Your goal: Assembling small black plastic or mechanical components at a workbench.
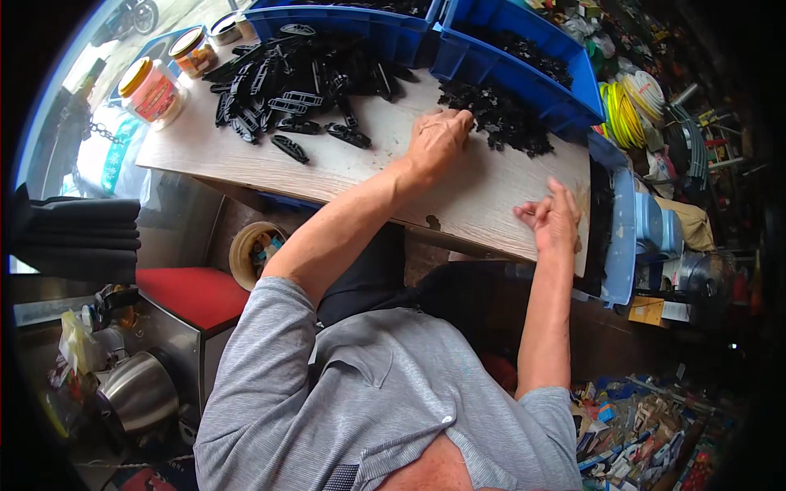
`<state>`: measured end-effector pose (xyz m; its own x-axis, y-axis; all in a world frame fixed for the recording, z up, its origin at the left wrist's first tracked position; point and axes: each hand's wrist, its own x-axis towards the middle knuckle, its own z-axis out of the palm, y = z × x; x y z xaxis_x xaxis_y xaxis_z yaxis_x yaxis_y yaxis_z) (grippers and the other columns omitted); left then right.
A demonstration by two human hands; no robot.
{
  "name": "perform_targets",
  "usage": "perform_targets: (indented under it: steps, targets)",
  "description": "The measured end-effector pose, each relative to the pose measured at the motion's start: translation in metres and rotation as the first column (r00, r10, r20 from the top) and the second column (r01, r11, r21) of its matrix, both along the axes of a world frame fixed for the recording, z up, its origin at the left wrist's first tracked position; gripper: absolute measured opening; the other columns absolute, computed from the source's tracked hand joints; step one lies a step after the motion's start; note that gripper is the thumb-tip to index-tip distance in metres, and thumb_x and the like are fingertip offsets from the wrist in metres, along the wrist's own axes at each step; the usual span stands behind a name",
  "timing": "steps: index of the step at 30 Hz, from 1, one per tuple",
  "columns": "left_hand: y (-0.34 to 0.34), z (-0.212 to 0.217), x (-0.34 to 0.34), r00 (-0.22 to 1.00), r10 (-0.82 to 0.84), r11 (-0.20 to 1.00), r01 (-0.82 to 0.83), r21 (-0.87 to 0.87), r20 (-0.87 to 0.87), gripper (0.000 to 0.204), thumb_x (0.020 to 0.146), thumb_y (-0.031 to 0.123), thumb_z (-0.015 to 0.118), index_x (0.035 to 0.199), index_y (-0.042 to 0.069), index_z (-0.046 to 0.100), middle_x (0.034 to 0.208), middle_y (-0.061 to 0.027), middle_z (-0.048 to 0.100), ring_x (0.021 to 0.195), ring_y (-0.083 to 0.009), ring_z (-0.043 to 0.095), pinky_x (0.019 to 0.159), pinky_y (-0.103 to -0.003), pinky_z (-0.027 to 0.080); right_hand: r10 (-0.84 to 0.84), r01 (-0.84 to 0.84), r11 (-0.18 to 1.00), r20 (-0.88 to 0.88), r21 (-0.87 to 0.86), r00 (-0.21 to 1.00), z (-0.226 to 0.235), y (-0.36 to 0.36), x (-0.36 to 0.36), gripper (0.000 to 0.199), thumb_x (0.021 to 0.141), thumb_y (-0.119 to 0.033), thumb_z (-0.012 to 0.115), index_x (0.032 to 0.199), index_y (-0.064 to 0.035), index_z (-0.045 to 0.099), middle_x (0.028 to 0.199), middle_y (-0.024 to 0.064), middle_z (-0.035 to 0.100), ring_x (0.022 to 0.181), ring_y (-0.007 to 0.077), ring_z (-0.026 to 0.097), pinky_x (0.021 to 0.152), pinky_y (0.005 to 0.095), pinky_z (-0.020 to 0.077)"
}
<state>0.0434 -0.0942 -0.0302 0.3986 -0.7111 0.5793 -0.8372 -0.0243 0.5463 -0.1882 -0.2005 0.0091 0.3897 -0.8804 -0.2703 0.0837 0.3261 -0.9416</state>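
Note:
My left hand (440,141) lies on the pale wooden table at the near left edge of a pile of small black parts (503,119). Its fingers are curled together, and the fingertips are hidden, so what they hold, if anything, does not show. Near the table's right end hovers my right hand (553,219), its fingers apart and partly bent, with nothing visible in it. To the left of my left hand, a heap of long black plastic pieces (286,86) with slotted frames covers the table. One such black piece (290,149) lies apart at the heap's near edge.
Blue bins (524,69) with black parts stand along the table's far side. Jars with yellow lids (154,92) stand at the far left. Below the table's left side are a round tub (254,252) and a red-topped cabinet (192,295). Coiled yellow cable (622,114) hangs at right.

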Motion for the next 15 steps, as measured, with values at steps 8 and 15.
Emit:
perform_targets:
  steps: [8, 15]
  targets:
    - [0.046, 0.022, -0.044, -0.068, -0.322, 0.893, 0.311, -0.327, -0.944, 0.011, 0.089, 0.011, 0.066, 0.091, 0.000, 0.066, 0.081, -0.0049, 0.065, 0.069, -0.0106, 0.060, 0.062, -0.024, 0.051, 0.398, -0.393, 0.909, 0.011, -0.141, 0.917, -0.004, 0.043, 0.041, 0.026, 0.089, -0.024, 0.072, 0.102, -0.0028, 0.064, 0.052, -0.0014, 0.050, 0.041, 0.0097, 0.046, 0.046, 0.0268, 0.0483]
    - [0.063, 0.025, -0.070, -0.123, -0.318, 0.930, 0.154, -0.335, -0.940, 0.013, 0.092, 0.011, 0.067, 0.097, 0.000, 0.064, 0.086, -0.0065, 0.066, 0.074, -0.0103, 0.064, 0.066, -0.023, 0.057, 0.331, -0.328, 0.927, -0.013, -0.181, 0.944, -0.009, 0.052, 0.042, 0.020, 0.087, -0.020, 0.075, 0.097, -0.0053, 0.066, 0.052, -0.0035, 0.051, 0.042, 0.0076, 0.045, 0.047, 0.0220, 0.0409]
